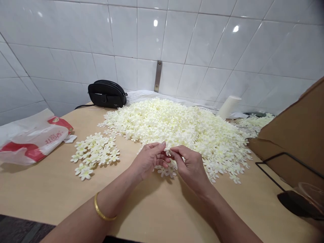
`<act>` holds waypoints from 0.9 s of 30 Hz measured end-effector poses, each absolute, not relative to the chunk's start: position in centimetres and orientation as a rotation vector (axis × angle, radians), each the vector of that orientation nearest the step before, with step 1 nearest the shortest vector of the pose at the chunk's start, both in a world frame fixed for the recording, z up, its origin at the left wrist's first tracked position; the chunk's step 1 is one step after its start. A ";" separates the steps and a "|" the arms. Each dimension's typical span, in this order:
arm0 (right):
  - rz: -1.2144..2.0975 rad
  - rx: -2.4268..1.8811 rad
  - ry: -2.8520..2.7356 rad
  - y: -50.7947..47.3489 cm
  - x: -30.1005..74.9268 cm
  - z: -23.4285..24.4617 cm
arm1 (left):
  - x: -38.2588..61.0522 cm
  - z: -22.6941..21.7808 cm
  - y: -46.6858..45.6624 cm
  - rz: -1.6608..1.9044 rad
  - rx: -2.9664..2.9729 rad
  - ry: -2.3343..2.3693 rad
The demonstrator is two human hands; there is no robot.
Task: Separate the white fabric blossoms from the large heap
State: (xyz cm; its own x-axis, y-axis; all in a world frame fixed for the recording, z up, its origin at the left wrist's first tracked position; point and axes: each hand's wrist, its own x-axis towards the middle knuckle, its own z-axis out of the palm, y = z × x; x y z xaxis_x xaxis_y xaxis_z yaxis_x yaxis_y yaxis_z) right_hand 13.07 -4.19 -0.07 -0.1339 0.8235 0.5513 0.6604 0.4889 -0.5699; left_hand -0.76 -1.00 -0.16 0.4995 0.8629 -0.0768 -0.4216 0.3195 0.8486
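A small white artificial flower (167, 151) is held between my two hands at the front of a big heap. My left hand (151, 158) pinches it between thumb and fingers, with the other fingers curled. From the other side, the thumb and forefinger of my right hand (190, 166) close on the same flower. Right behind them spreads the large pile of white and pale yellow artificial flowers (172, 121). A smaller cluster of the same flowers (97, 152) lies apart on the left. The flower's underside is hidden by my fingers.
On the wooden table (152, 216), a white and red plastic bag (32, 138) lies at left and a black pouch (107, 94) sits at back. A white roll (228, 106) leans behind the heap. Cardboard (296, 135) and a black wire frame (273, 157) stand at right.
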 end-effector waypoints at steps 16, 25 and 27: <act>0.476 -1.262 -1.719 -4.2 12.8 0.2 | -0.8 -0.4 -0.9 0.934 0.989 0.677; 0.277 -1.271 -1.802 -4.3 12.7 0.0 | -0.6 -0.3 -1.0 0.924 0.933 0.652; 0.264 -1.282 -1.803 -4.3 12.8 -0.1 | -0.6 -0.2 -1.0 0.903 0.909 0.646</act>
